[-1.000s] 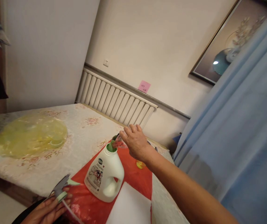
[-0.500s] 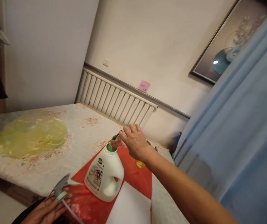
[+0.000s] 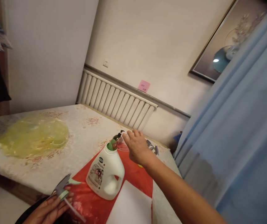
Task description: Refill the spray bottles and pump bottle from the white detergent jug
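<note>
On a red sheet (image 3: pixel 138 175) stands a white handled jug (image 3: pixel 105 174), upright, its cap off and a green spout (image 3: pixel 111 145) showing in its mouth. My right hand (image 3: pixel 136 147) is closed around a clear bottle (image 3: pixel 122 145), mostly covered by the fingers. The bottle lies tilted, its neck against the jug's mouth. At the lower left, my left hand (image 3: pixel 54 207) grips a grey and pale green spray trigger head (image 3: pixel 63 189); its clear tube points down to the right.
Behind the jug is a dark pump bottle (image 3: pixel 118 136). Grey items (image 3: pixel 154 147) lie past my right wrist, partly hidden. A white sheet (image 3: pixel 131 205) lies right of the jug, and a yellow plastic bag (image 3: pixel 34 135) at left. A blue curtain (image 3: pixel 229 124) hangs at right.
The clear bottle is held flatter, its red tint near the neck has faded, and the dark pump now shows behind it. My right hand has shifted slightly down; my left still holds the trigger head.
</note>
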The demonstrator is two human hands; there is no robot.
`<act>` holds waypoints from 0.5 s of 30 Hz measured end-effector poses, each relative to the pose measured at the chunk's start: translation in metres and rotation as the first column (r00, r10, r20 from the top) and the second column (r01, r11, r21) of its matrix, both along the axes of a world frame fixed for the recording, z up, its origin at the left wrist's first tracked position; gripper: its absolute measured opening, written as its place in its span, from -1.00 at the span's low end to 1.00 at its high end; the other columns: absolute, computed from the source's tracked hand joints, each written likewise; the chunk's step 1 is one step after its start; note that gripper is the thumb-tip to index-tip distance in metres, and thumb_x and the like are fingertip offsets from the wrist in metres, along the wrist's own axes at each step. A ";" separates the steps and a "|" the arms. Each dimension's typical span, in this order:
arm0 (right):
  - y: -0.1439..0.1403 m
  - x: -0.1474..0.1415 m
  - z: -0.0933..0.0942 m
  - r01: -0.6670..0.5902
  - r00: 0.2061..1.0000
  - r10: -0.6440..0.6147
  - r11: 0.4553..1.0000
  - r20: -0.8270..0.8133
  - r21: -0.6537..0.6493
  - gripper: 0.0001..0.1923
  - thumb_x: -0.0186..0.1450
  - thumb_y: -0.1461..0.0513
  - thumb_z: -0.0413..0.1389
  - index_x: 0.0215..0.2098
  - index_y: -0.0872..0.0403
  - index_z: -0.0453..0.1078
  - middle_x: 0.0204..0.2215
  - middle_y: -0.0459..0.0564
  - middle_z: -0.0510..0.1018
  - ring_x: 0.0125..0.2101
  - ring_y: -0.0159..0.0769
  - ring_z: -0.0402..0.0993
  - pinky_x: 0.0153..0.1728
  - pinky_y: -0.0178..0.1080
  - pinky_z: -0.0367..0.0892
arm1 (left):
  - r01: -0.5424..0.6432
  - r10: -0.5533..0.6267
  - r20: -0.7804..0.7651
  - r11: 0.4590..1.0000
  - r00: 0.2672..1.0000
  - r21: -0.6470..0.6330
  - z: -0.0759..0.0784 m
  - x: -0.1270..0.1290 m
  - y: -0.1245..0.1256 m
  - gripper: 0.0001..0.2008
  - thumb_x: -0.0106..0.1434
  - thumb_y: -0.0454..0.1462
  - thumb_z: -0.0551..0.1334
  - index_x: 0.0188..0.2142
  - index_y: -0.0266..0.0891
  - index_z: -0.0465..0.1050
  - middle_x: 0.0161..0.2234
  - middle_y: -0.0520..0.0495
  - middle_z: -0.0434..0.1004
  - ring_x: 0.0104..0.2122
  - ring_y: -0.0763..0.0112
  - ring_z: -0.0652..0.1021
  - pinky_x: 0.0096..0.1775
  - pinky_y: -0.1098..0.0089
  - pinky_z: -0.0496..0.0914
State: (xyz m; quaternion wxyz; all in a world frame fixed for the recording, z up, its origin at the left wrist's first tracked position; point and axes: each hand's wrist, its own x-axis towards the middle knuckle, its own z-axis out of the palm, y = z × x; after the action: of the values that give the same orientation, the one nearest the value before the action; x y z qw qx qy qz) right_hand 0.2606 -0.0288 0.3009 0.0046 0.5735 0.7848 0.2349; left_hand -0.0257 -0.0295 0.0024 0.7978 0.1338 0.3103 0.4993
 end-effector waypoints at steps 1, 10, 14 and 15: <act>-0.001 0.003 -0.004 0.023 0.998 -0.023 1.000 -0.052 -0.012 -0.28 0.04 0.39 0.17 0.18 0.10 0.23 0.09 0.20 0.39 0.04 0.07 0.22 0.03 0.07 0.15 | 0.005 -0.005 0.007 1.000 1.000 0.007 -0.007 -0.001 0.002 -0.05 -0.04 -0.44 0.47 0.33 -0.07 0.20 -0.14 -0.14 0.73 -0.03 -0.15 0.62 -0.09 0.14 0.60; -0.015 0.035 -0.041 0.061 0.902 -0.094 0.994 -0.421 -0.091 -0.26 0.04 0.22 0.32 0.18 0.04 0.26 0.07 0.11 0.47 0.05 -0.02 0.37 0.02 -0.04 0.32 | 0.016 -0.018 0.033 0.998 0.999 0.061 0.005 0.005 -0.006 -0.49 0.03 -0.45 0.45 0.01 -0.14 0.57 -0.17 -0.13 0.73 -0.11 0.00 0.67 -0.08 0.20 0.61; -0.028 0.047 -0.063 0.059 0.795 -0.120 0.991 -0.594 -0.120 -0.16 0.02 0.17 0.37 0.23 0.09 0.22 0.10 0.13 0.48 0.07 -0.08 0.44 0.04 -0.11 0.38 | -0.016 0.027 -0.069 0.990 0.997 0.143 0.064 0.021 -0.020 -0.64 -0.03 -0.42 0.49 -0.19 -0.21 0.64 -0.22 -0.13 0.73 -0.15 0.03 0.68 -0.15 0.31 0.63; -0.032 0.050 -0.070 0.050 0.748 -0.121 0.991 -0.653 -0.126 -0.15 0.00 0.18 0.38 0.23 0.08 0.23 0.11 0.12 0.48 0.08 -0.08 0.44 0.05 -0.10 0.38 | -0.032 0.046 -0.083 0.987 0.996 0.160 0.078 0.025 -0.023 -0.67 -0.04 -0.41 0.50 -0.22 -0.23 0.64 -0.24 -0.13 0.73 -0.16 0.05 0.69 -0.16 0.34 0.63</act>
State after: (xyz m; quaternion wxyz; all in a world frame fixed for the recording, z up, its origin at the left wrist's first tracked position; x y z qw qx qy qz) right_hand 0.3102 -0.0608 0.2307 -0.2324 0.6537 0.7199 -0.0225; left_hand -0.0003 -0.0523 0.0805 0.7607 0.2119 0.3063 0.5316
